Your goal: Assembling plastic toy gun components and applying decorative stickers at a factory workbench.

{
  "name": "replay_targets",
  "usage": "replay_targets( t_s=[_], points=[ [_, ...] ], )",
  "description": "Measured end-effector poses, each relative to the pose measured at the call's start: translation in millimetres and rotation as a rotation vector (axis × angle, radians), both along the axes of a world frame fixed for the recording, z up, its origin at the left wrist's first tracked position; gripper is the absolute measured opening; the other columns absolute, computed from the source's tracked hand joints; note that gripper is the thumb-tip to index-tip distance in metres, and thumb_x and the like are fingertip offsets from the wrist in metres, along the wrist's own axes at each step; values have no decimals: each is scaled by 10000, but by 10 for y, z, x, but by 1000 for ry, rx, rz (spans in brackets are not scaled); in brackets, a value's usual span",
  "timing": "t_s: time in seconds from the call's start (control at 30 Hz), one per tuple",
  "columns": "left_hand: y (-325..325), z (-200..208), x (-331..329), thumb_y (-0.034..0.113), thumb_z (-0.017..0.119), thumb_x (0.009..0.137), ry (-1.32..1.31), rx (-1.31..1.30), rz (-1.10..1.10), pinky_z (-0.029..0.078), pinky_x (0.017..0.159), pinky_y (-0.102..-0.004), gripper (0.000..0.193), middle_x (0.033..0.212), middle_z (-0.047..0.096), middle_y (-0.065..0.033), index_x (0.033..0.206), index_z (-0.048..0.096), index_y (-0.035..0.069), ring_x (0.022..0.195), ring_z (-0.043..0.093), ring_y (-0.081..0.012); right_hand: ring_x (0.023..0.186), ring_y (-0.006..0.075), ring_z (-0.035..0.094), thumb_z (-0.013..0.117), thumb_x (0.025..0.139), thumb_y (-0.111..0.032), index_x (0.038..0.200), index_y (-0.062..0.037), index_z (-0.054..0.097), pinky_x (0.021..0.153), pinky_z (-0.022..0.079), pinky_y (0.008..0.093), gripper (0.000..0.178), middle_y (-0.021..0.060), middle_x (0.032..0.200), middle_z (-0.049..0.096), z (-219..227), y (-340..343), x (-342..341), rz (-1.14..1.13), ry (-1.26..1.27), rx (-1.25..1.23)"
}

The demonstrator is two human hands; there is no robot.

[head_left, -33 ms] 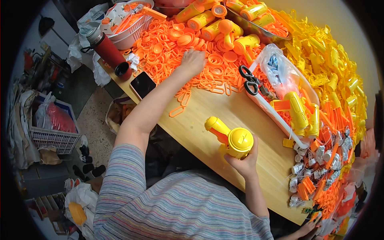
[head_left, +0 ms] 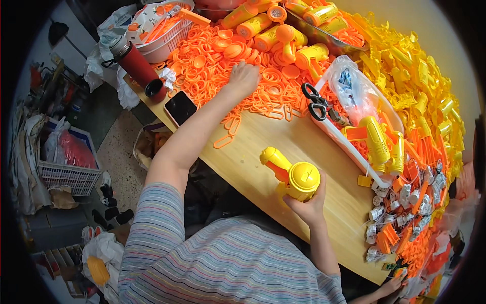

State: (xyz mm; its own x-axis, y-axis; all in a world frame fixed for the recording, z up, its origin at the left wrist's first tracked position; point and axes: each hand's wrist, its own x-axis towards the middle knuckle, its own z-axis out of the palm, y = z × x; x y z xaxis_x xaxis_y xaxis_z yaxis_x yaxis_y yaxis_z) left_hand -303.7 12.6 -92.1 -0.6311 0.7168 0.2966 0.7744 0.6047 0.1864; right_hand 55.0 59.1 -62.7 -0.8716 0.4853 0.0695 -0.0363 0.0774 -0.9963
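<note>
My right hand (head_left: 310, 205) is closed around a yellow plastic toy body (head_left: 304, 181), a cylinder with a round domed top. A side handle with an orange inlay points from it to the upper left, and the piece is held over the table's near edge. Farther off, my left hand (head_left: 245, 80) reaches into a heap of orange plastic parts (head_left: 202, 71), rings, caps and long loops. Its fingers are curled down among the parts; what they grip, if anything, is hidden. Orange oblong loops (head_left: 229, 133) lie on the wood below this heap.
Black-handled scissors (head_left: 316, 101) rest on a white tray (head_left: 349, 152) holding bags and parts. A phone (head_left: 180, 107) and red flask (head_left: 136, 63) stand left on the wooden table (head_left: 263, 142). Yellow parts (head_left: 405, 76) pile up right. Another person's hand (head_left: 392, 287) shows lower right.
</note>
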Motion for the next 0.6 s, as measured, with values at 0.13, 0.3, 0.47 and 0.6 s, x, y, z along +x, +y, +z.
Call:
replay_targets(
  t_s=[0.13, 0.3, 0.47, 0.6],
  points=[
    [-27, -7, 6, 219, 577, 863, 64, -93, -56, 388, 831, -458, 186, 998, 642, -98, 871, 651, 48, 988, 547, -307, 976, 178, 571, 738, 606, -40, 1149, -53, 408, 876, 464, 330, 635, 66, 1030, 549, -54, -20, -73, -18, -27, -4],
    [-206, 73, -22, 197, 604, 830, 175, -105, -115, 350, 850, -443, 148, 940, 664, -63, 874, 673, 74, 994, 551, -266, 963, 164, 572, 728, 641, -41, 1148, -49, 422, 861, 464, 322, 592, 64, 1016, 562, -26, -73, -163, 33, -43, 119],
    [-440, 273, 165, 174, 617, 795, -155, 172, -112, 392, 811, -367, 182, 926, 658, -82, 942, 669, 78, 856, 592, -222, 902, 159, 594, 778, 655, -68, 1133, -46, 449, 802, 480, 305, 581, 55, 977, 592, -31, -177, -230, -45, -70, 120],
    [-450, 546, 712, 129, 564, 793, -516, 610, -116, 421, 736, -322, 151, 800, 623, -132, 878, 654, 41, 767, 577, -228, 842, 155, 612, 807, 651, -92, 1072, -29, 507, 764, 490, 296, 521, 58, 926, 627, -93, -189, -276, -144, -30, 277]
  ],
)
